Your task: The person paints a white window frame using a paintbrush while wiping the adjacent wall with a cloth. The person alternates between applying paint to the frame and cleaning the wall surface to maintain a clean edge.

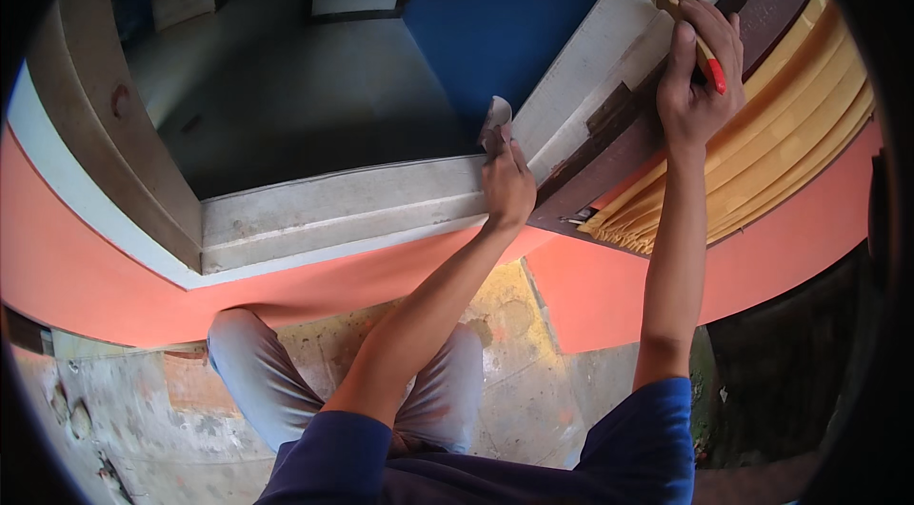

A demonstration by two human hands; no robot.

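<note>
In my right hand (703,77), raised at the upper right, is a paintbrush (666,0) with a wooden handle and a red end. Its bristles point up toward the pale frame post (628,34). My left hand (510,186) is lower, by the corner where the sill meets that post. Its fingers close on a curled, greyish piece of sheet (496,117), perhaps worn sandpaper; the hand hides part of it. The window sill (343,215) has a whitish, stained coat and runs left from this hand.
A dark brown window sash (619,155) with a yellow-orange curtain (762,153) stands open to the right. Below the sill runs a salmon wall (286,281). Through the opening are a dim floor (314,91) and a blue wall (505,10). A brown frame post (119,105) bounds the left.
</note>
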